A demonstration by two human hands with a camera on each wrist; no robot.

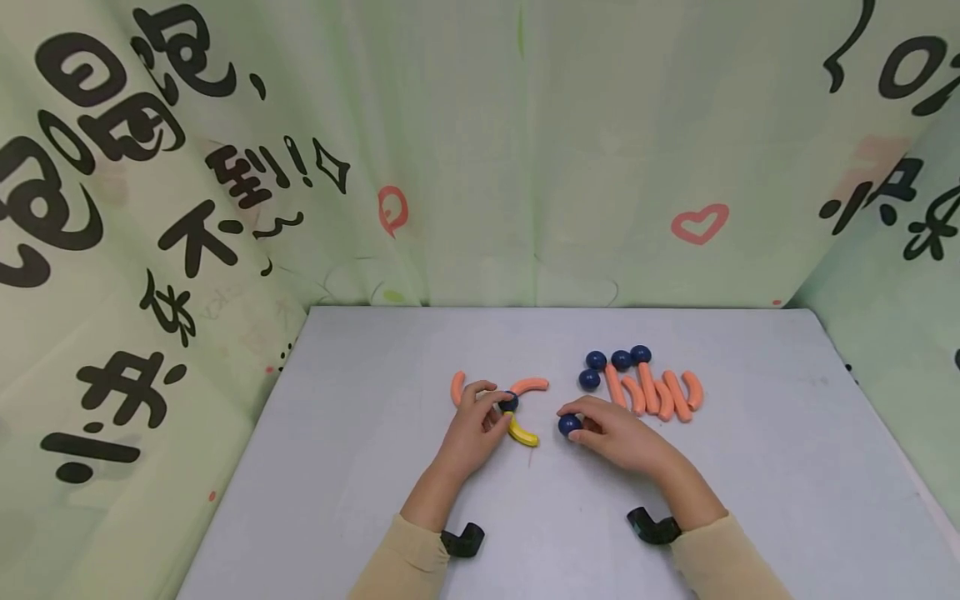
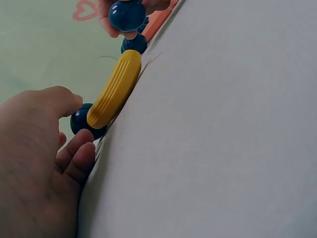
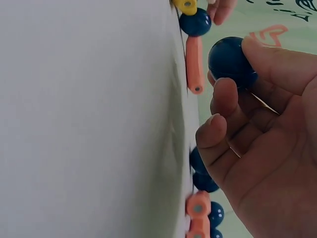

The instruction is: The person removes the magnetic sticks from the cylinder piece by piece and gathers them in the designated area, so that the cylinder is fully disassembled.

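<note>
My left hand (image 1: 474, 425) pinches a dark blue ball (image 1: 509, 402) between thumb and fingers, near the table's middle. A yellow curved stick (image 1: 523, 432) meets this ball on the near side, and an orange curved stick (image 1: 531, 384) on the far side. Another orange stick (image 1: 457, 388) shows just beyond the left fingers; whether it joins anything is hidden. To the right, my right hand (image 1: 618, 429) holds a separate dark blue ball (image 3: 230, 62) between thumb and fingertips, apart from the joined pieces. The right wrist view shows a grey spot on an orange stick's end (image 3: 195, 64).
Several orange sticks (image 1: 647, 388) lie side by side beyond my right hand, some straight, some curved. Several loose dark blue balls (image 1: 596, 361) sit at their left and far side. A printed curtain (image 1: 480, 167) borders the white table (image 1: 375, 358) behind and at the sides.
</note>
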